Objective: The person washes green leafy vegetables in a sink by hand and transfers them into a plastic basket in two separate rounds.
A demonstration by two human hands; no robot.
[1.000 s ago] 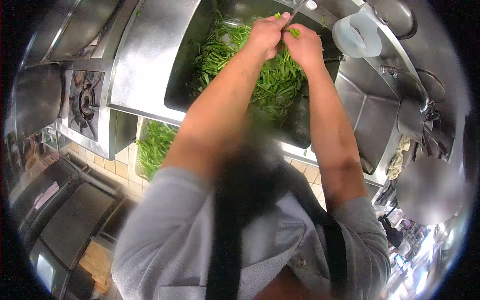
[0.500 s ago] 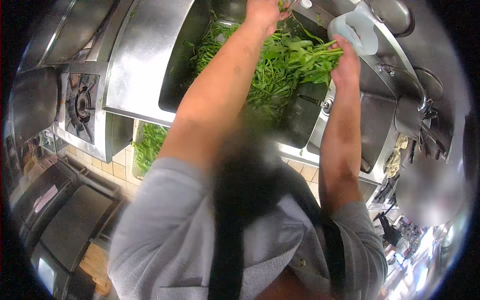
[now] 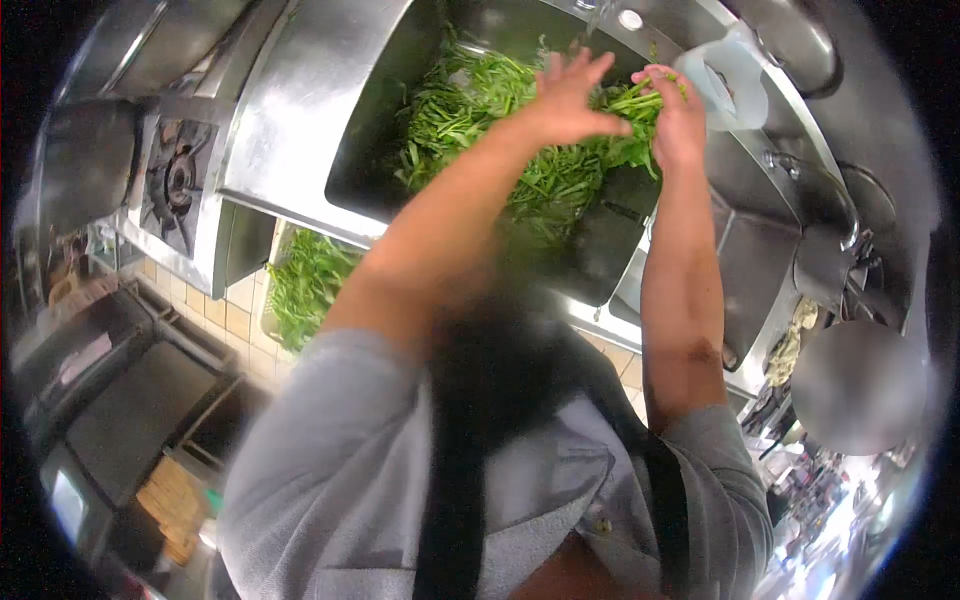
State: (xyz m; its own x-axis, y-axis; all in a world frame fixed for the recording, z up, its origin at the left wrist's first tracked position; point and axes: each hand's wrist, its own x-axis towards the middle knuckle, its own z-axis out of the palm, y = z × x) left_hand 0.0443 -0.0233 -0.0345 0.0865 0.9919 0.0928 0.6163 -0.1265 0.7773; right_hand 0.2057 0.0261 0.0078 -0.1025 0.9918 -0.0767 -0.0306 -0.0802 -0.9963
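Note:
My right hand (image 3: pixel 677 125) is closed around the stems of a bunch of leafy greens (image 3: pixel 632 150), over the right side of the sink. Beside it, my left hand (image 3: pixel 577 105) is open with its fingers spread, slightly blurred, and holds nothing. It hovers over a large heap of long-stemmed leafy greens (image 3: pixel 470 110) in the deep metal sink (image 3: pixel 365 150). My left forearm covers part of that heap.
A translucent plastic container (image 3: pixel 735 90) hangs or stands by the sink's far right corner. A second basin (image 3: pixel 755 260) with a faucet (image 3: pixel 815 170) lies to the right. More greens fill a basket (image 3: pixel 305 285) below the counter (image 3: pixel 290 130). Left is a gas burner (image 3: pixel 180 180).
My left hand has come down and to the right, nearer my right hand, and its fingers have opened out. My right hand keeps the bunch at nearly the same place.

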